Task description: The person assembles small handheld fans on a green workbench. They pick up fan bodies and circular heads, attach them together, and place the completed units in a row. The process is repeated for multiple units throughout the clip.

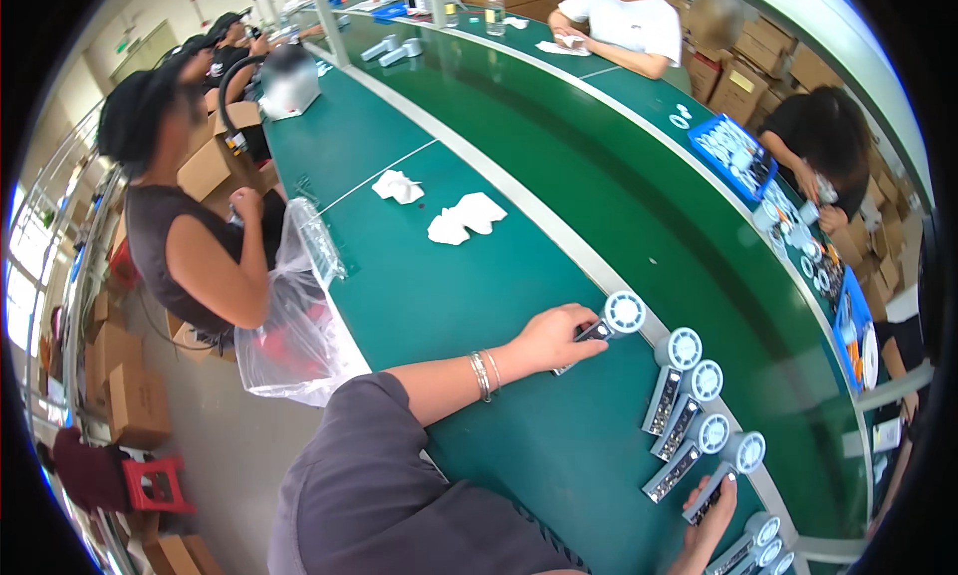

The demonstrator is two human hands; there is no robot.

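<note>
Small grey-blue handheld devices, like handheld fans, have round vented heads and opened handles with dark circuit parts showing. My left hand (557, 340) is closed around the handle of one handheld fan (625, 313), its head beside the metal rail. Closer to me on the right, my right hand (715, 518) grips the handle of another fan (743, 452), thumb near its upper end. Between the hands, 3 more fans lie side by side on the green table, one of them a middle fan (706, 381). Several other fans (761, 530) lie beyond my right hand at the lower edge.
A metal rail (519, 198) divides my green table (479, 316) from the green conveyor belt (599, 166). Crumpled white tissues (467, 218) lie farther up. A person (190, 206) stands at left by a clear plastic bag (289, 326). Across the belt, people work near blue trays (733, 156).
</note>
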